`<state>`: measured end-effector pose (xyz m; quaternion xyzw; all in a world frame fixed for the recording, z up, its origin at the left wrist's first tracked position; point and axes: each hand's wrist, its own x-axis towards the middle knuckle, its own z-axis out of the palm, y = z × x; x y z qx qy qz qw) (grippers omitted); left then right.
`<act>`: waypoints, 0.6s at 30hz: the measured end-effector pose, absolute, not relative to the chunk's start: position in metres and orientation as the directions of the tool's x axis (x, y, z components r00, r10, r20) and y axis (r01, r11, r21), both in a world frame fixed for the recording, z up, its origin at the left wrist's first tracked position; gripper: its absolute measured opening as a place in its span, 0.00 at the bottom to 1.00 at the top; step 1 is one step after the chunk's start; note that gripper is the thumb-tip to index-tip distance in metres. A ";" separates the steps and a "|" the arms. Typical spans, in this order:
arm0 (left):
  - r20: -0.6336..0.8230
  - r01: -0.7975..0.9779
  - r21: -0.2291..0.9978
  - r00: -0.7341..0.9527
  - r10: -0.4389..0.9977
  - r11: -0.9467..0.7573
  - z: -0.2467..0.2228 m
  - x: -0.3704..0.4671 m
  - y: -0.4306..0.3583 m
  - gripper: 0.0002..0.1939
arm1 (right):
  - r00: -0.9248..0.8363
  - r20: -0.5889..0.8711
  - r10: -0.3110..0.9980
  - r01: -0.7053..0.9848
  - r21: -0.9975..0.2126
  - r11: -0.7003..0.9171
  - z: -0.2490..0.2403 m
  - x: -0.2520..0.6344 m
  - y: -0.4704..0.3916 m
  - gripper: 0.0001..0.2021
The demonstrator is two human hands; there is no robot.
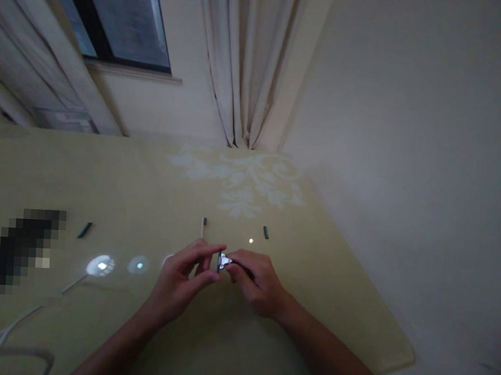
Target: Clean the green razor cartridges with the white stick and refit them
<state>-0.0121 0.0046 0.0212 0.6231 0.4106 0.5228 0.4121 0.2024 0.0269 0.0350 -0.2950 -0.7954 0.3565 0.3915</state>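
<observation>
My right hand (258,280) is closed around the dark handle of a razor (225,260), whose shiny metal neck points left. At the end of that neck is a narrow dark razor head (218,261), standing upright. Thumb and forefinger of my left hand (185,273) pinch the head at its two ends. Whether the head is locked onto the neck, I cannot tell. Just beyond my hands lies a thin white stick with a dark block at its tip (204,222). To its right rests a small dark green-edged strip (266,232).
Another dark green strip (85,230) lies on the left of the glossy yellowish table (141,198). A white cable (21,316) runs over the near left, close to a pixelated dark patch. Curtains (248,70) and a wall (404,134) border the table.
</observation>
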 end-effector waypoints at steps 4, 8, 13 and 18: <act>0.340 0.113 0.929 0.114 0.934 -0.352 0.019 -0.012 0.003 0.19 | -0.517 0.409 0.752 0.188 -0.803 0.566 0.036 0.202 0.028 0.18; 0.340 0.099 0.931 0.111 0.934 -0.351 0.020 -0.010 0.001 0.18 | -0.513 0.397 0.761 0.153 -0.830 0.537 0.040 0.203 0.029 0.18; 0.333 0.095 0.935 0.096 0.938 -0.341 0.019 -0.006 -0.002 0.17 | -0.504 0.408 0.761 0.129 -0.836 0.533 0.039 0.201 0.028 0.18; 0.345 0.113 0.927 0.116 0.931 -0.358 0.020 -0.008 0.002 0.21 | -0.523 0.398 0.754 0.122 -0.841 0.528 0.038 0.203 0.034 0.19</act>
